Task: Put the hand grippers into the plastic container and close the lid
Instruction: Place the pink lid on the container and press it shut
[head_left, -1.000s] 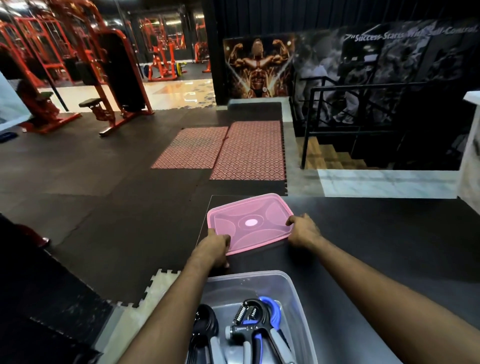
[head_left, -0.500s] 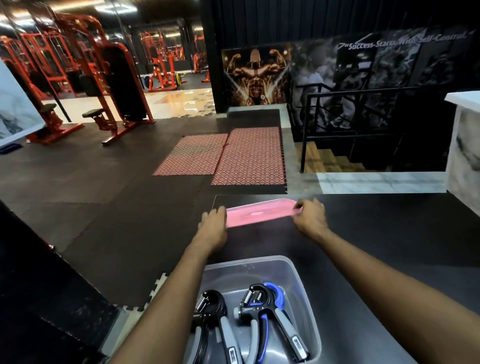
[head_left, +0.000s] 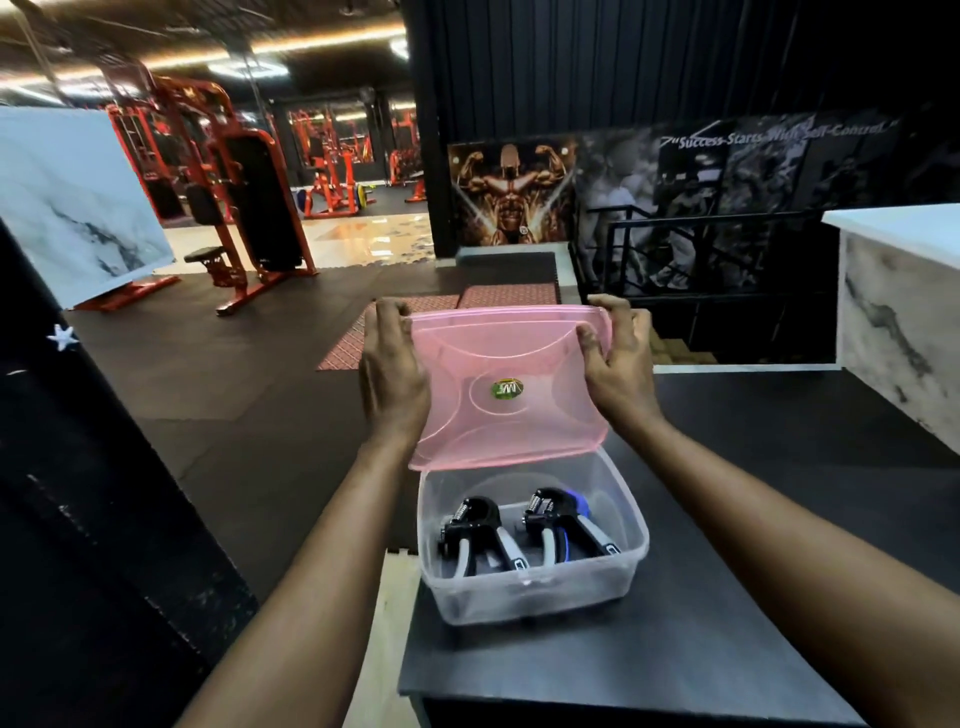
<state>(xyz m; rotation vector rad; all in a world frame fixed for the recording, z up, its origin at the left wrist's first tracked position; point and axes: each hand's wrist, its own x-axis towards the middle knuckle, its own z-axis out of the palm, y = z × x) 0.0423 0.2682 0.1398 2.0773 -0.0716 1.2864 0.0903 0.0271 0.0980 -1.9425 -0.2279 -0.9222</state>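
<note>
We hold the pink lid (head_left: 506, 384) in the air above the clear plastic container (head_left: 530, 587), left hand (head_left: 392, 384) gripping its left edge, right hand (head_left: 618, 379) its right edge. Lid long axis runs left-right, tilted with underside facing us, near edge low over the container's far rim. Two hand grippers (head_left: 519, 530) lie inside, handles pointing toward us. Container sits on the black bench (head_left: 701, 623).

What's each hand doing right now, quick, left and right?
Left hand: closed on the left edge of the pink lid, held tilted above the plastic container.
Right hand: closed on the lid's right edge.
</note>
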